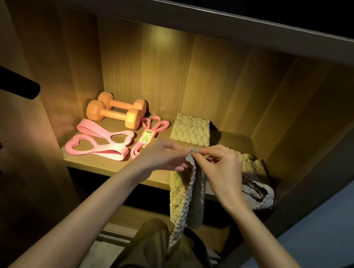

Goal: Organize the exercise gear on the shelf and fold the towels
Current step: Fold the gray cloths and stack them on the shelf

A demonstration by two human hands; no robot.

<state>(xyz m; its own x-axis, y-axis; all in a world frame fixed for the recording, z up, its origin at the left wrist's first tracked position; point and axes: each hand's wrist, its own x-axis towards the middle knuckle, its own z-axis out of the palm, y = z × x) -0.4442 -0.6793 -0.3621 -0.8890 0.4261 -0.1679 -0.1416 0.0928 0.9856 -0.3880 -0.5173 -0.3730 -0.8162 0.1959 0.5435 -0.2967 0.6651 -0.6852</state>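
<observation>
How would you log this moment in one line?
step: towel fold; left hand: pinches towel edge; right hand: same edge; dumbbells: on shelf

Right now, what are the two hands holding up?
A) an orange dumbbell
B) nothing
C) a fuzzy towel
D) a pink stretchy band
C: the left hand and the right hand both pinch the top edge of the towel, which hangs down past the front of the shelf.

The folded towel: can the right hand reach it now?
Likely yes: nothing stands before the folded towel, but the right hand pinches the hanging towel and must let go first.
</observation>
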